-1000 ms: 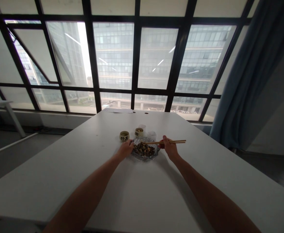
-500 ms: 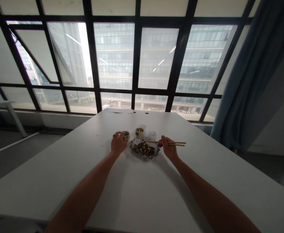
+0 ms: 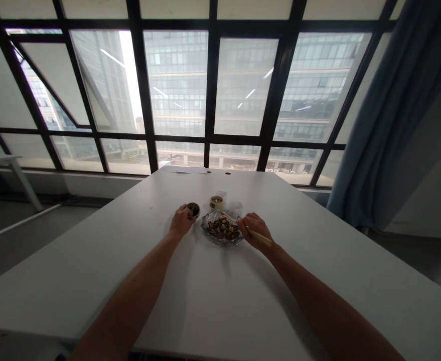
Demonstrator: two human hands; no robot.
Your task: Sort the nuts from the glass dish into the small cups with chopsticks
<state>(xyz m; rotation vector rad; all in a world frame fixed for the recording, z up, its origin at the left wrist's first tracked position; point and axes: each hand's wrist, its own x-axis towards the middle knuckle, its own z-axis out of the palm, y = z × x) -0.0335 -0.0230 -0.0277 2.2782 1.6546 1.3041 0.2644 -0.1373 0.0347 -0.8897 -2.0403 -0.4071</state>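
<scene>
My left hand (image 3: 181, 220) grips a small round cup (image 3: 193, 210) tilted toward me, with something dark inside. To its right, a crinkled clear plastic-lined dish (image 3: 220, 241) holds a mix of dark and pale pieces (image 3: 225, 228). My right hand (image 3: 256, 230) is closed around wooden chopsticks (image 3: 258, 236) at the dish's right side. Their tips reach over the dish's far part. Behind the dish stands another small cup (image 3: 216, 203) with pale pieces in it.
Two clear plastic containers, one (image 3: 237, 206) behind the dish and one (image 3: 222, 194) behind the standing cup, are on the white table (image 3: 212, 301). Papers (image 3: 184, 170) lie at the far edge. A blue curtain (image 3: 378, 150) hangs at the right.
The cup in my left hand has tipped so that its opening faces me more. My right hand has moved slightly left and turned, and the chopsticks now slant down to the right.
</scene>
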